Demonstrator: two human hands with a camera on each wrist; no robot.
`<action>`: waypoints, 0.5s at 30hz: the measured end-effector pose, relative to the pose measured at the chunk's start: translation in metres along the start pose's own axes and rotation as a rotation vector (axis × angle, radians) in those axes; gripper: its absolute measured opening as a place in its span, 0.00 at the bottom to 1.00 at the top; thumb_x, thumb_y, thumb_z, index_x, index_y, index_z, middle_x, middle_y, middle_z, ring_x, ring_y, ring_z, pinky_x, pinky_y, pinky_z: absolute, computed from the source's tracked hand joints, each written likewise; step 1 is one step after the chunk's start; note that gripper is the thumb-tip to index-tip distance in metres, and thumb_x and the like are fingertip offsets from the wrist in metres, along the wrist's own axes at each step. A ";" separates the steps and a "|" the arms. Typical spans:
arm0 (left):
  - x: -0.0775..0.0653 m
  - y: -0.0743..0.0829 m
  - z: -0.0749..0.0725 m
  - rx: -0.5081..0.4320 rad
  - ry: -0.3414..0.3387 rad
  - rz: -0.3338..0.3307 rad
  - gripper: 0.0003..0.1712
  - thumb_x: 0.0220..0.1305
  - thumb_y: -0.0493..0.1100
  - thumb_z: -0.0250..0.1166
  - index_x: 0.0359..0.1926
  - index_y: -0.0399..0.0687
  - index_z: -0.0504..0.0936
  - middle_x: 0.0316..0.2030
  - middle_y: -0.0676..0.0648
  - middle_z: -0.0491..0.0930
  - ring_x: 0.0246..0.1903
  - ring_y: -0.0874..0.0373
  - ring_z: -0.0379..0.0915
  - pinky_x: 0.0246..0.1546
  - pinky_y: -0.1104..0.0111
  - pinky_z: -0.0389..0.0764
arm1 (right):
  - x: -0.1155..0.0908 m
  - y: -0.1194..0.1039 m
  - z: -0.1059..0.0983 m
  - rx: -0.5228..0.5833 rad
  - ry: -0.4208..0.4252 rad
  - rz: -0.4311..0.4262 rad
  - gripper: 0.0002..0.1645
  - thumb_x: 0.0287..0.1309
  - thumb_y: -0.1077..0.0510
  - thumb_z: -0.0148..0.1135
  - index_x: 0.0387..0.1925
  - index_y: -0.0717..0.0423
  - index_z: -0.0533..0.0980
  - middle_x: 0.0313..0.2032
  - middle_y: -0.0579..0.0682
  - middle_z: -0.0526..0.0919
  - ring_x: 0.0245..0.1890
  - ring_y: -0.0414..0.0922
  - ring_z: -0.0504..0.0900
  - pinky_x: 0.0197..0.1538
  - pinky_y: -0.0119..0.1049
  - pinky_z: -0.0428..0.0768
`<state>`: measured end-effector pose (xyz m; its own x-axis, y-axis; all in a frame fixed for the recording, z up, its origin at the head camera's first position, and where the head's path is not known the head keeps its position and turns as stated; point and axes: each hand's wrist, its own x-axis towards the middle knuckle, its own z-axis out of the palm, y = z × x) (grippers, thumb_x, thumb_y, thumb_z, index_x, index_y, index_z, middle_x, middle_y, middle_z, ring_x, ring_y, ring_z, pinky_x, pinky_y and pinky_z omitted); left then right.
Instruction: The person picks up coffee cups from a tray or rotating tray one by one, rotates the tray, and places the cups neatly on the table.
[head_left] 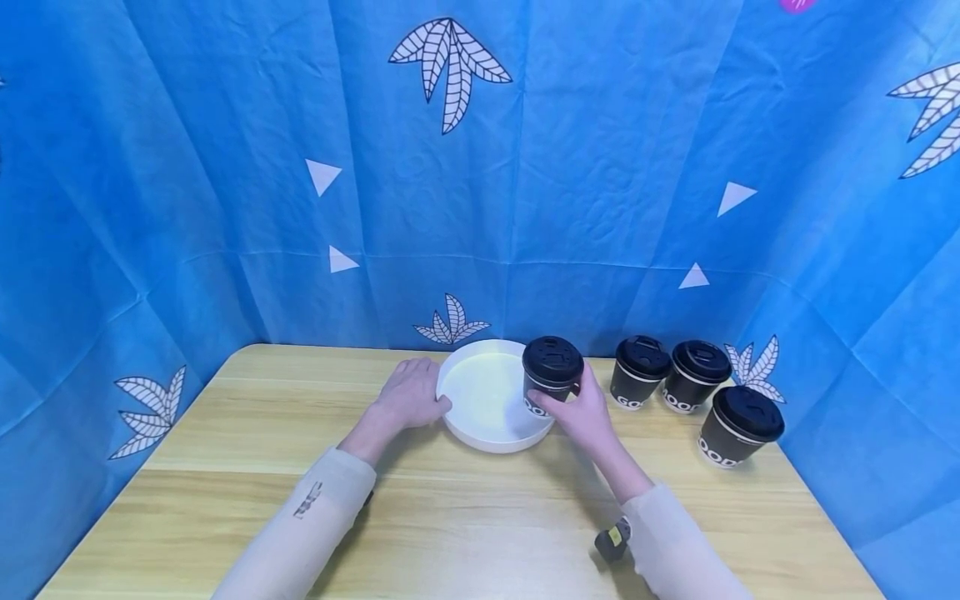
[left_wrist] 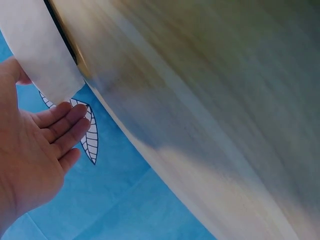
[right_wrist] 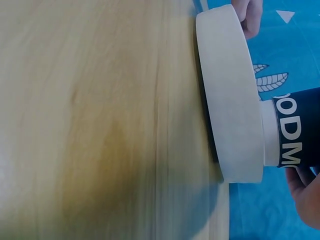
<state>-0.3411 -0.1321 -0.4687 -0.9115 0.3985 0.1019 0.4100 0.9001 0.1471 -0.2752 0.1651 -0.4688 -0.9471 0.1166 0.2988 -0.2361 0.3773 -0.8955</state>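
A round white tray (head_left: 491, 400) with a low wall lies near the table's back edge. On its left side my left hand (head_left: 408, 392) holds the rim; in the left wrist view the thumb goes behind the wall and the fingers (left_wrist: 65, 127) lie at the wall's end. My right hand (head_left: 577, 408) grips a black lidded paper coffee cup (head_left: 551, 367) upright over the tray's right part. White letters and a white base band show on this cup (right_wrist: 295, 130) in the right wrist view. Whether its bottom touches the tray is hidden behind the wall.
Several more black lidded cups stand at the right: one by the back edge (head_left: 640, 372), another beside it (head_left: 695, 377), and one nearer the right edge (head_left: 738, 427). A blue patterned curtain (head_left: 480, 208) hangs around the wooden table (head_left: 465, 517).
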 end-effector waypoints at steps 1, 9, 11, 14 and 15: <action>0.000 0.000 0.000 0.002 0.001 0.000 0.39 0.65 0.56 0.61 0.66 0.30 0.70 0.61 0.37 0.74 0.63 0.41 0.66 0.74 0.49 0.59 | 0.000 0.001 -0.001 0.004 0.004 -0.003 0.52 0.51 0.52 0.82 0.73 0.54 0.64 0.67 0.56 0.74 0.70 0.54 0.69 0.73 0.56 0.66; 0.000 0.000 0.001 0.009 0.002 -0.005 0.39 0.65 0.56 0.61 0.66 0.30 0.70 0.59 0.38 0.75 0.61 0.42 0.67 0.73 0.50 0.60 | -0.004 0.002 -0.007 0.021 0.011 -0.005 0.51 0.50 0.54 0.83 0.72 0.56 0.65 0.66 0.57 0.74 0.70 0.54 0.70 0.73 0.55 0.67; 0.000 0.000 0.001 0.011 0.000 -0.007 0.39 0.66 0.56 0.61 0.66 0.30 0.70 0.59 0.37 0.75 0.61 0.42 0.67 0.73 0.50 0.60 | -0.005 0.001 -0.009 0.024 0.012 -0.006 0.51 0.50 0.54 0.83 0.72 0.57 0.65 0.66 0.58 0.74 0.70 0.55 0.70 0.73 0.55 0.67; 0.000 0.000 0.001 0.014 0.000 -0.008 0.39 0.66 0.56 0.61 0.67 0.30 0.70 0.59 0.37 0.75 0.61 0.42 0.67 0.73 0.50 0.61 | -0.007 0.002 -0.011 0.020 0.017 -0.002 0.52 0.50 0.54 0.83 0.72 0.57 0.65 0.66 0.58 0.74 0.70 0.55 0.70 0.73 0.56 0.67; 0.000 0.000 0.001 0.012 -0.001 -0.009 0.39 0.66 0.56 0.61 0.67 0.30 0.70 0.60 0.37 0.75 0.61 0.41 0.67 0.73 0.49 0.61 | -0.008 0.002 -0.011 0.018 0.019 -0.001 0.52 0.50 0.54 0.83 0.72 0.57 0.64 0.66 0.59 0.74 0.70 0.55 0.70 0.73 0.56 0.67</action>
<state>-0.3412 -0.1319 -0.4696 -0.9152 0.3905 0.0999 0.4014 0.9058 0.1359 -0.2660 0.1752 -0.4690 -0.9428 0.1333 0.3057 -0.2411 0.3607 -0.9010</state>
